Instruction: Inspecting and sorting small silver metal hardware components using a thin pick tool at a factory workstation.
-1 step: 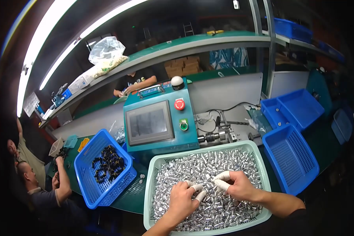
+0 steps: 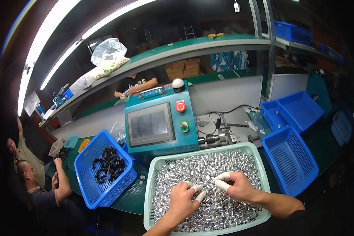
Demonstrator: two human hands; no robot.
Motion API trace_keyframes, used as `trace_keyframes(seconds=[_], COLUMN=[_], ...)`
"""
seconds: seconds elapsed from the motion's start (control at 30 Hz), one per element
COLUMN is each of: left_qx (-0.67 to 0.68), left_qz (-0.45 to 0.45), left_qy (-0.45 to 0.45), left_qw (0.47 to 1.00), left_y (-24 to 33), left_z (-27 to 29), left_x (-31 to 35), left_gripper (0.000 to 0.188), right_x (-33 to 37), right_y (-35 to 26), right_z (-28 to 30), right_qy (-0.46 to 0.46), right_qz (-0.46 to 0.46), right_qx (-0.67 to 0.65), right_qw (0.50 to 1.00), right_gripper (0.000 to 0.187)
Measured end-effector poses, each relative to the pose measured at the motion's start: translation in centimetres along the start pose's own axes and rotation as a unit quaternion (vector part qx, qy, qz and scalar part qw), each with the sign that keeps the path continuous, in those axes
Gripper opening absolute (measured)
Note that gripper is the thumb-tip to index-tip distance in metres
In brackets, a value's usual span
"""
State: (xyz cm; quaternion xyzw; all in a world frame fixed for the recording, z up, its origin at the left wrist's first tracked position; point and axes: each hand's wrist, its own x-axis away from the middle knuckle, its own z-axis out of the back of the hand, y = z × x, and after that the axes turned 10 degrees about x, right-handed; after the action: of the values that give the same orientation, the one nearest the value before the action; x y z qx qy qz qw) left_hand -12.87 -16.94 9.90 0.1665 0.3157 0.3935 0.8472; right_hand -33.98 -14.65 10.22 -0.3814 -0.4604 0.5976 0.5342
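A pale green plastic basket [image 2: 148, 198] is filled with small silvery cylindrical metal parts [image 2: 177, 173]. Over the pile, my left hand [image 2: 183, 200] has its thumb and fingers bent together, with white cots on the fingertips. Just to its right, my right hand [image 2: 238, 188] pinches with thumb and forefinger, also in white cots. The tips of both hands point toward each other, a small gap apart. Whatever lies between the fingers of either hand is too small to make out among the shiny parts.
Behind the basket stands a teal machine [image 2: 161, 122] with a screen, a red button and a chuck. A blue basket [image 2: 82, 173] of black pieces is on the left; blue trays [image 2: 291, 161] are on the right. A shelf [image 2: 200, 45] crosses above. Other people sit left and opposite.
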Motion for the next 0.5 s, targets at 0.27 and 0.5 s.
trace_keyframes(seconds=[0.27, 0.5], left_qx=[-0.026, -0.01], left_qz=[-0.024, -0.02], left_qy=[0.012, 0.032], left_qw=[0.999, 0.999], left_y=[-0.1, 1.8], left_z=[0.0, 2.6], left_x=[0.3, 0.9], left_gripper=[0.025, 0.029], right_x=[0.1, 0.0], right_y=[-0.4, 0.0], right_z=[0.4, 1.1], right_qy=[0.04, 0.077], right_qz=[0.01, 0.03], right_qx=[0.032, 0.011], right_qw=[0.999, 0.996], right_gripper=[0.017, 0.015])
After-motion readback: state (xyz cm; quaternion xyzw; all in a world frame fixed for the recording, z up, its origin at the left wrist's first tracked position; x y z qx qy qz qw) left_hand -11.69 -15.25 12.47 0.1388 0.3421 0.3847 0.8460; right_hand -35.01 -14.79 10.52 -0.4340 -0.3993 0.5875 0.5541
